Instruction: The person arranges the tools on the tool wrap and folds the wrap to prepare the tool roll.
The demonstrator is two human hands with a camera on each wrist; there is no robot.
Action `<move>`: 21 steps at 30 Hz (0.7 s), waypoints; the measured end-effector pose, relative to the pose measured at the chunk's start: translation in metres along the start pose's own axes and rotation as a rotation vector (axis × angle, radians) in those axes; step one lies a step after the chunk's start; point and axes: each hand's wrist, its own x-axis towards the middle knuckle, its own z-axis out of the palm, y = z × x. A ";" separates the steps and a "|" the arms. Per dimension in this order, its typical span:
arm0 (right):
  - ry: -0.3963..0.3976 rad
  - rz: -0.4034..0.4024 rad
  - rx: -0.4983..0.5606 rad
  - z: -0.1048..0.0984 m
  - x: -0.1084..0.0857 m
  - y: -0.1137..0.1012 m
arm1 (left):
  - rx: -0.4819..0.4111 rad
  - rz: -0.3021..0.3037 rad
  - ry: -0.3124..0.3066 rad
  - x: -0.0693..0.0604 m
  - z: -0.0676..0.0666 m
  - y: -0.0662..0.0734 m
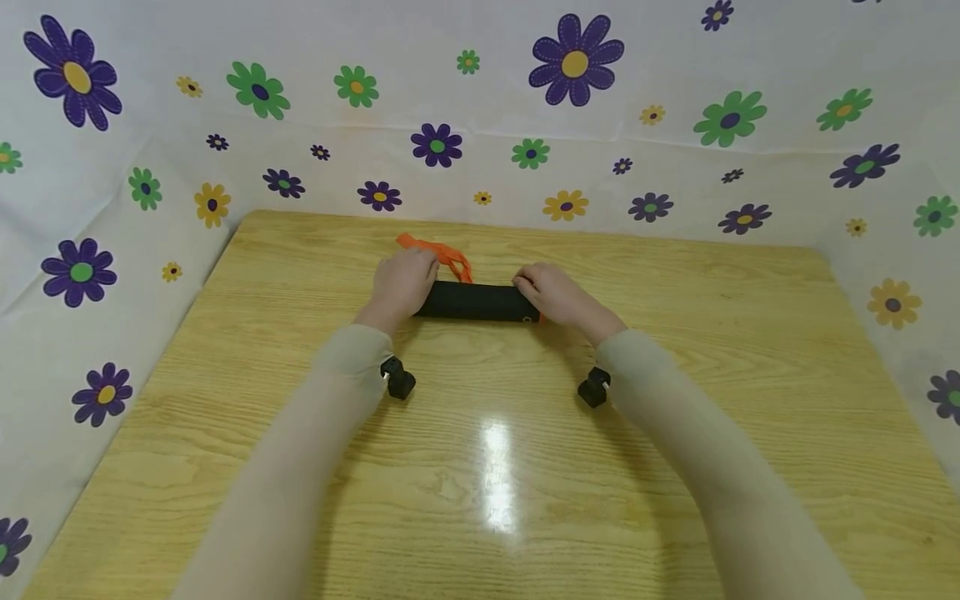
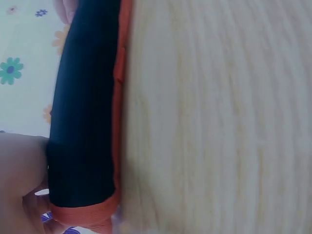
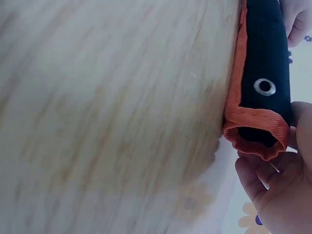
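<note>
A rolled-up black tool roll (image 1: 476, 302) with orange edging lies crosswise on the wooden table. My left hand (image 1: 403, 285) grips its left end, and my right hand (image 1: 557, 296) holds the right end. Behind the roll, an orange strap (image 1: 453, 257) trails loosely by my left hand. In the right wrist view, a metal eyelet (image 3: 264, 87) shows near the hollow, orange-bound end, with thumb and fingers around its far side. Seen from the left wrist, the orange-trimmed lower edge (image 2: 117, 131) rests along the tabletop. Some fingertips are hidden by the roll.
The light wooden table (image 1: 495, 400) has a glossy reflection at its middle front. White cloth printed with flowers (image 1: 480, 108) rises behind the table and along both sides. A small black device (image 1: 399, 379) is attached at the left cuff, another (image 1: 594, 387) at the right.
</note>
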 end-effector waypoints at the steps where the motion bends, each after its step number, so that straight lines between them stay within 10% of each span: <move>1: 0.000 0.016 0.002 0.000 0.001 0.000 | 0.011 -0.009 -0.004 0.001 0.001 0.000; 13: 0.064 0.073 -0.021 -0.003 0.004 0.004 | 0.006 -0.055 0.066 0.011 0.008 -0.009; 21: 0.203 0.026 -0.125 -0.019 -0.028 -0.006 | -0.037 -0.007 0.158 -0.015 -0.020 -0.013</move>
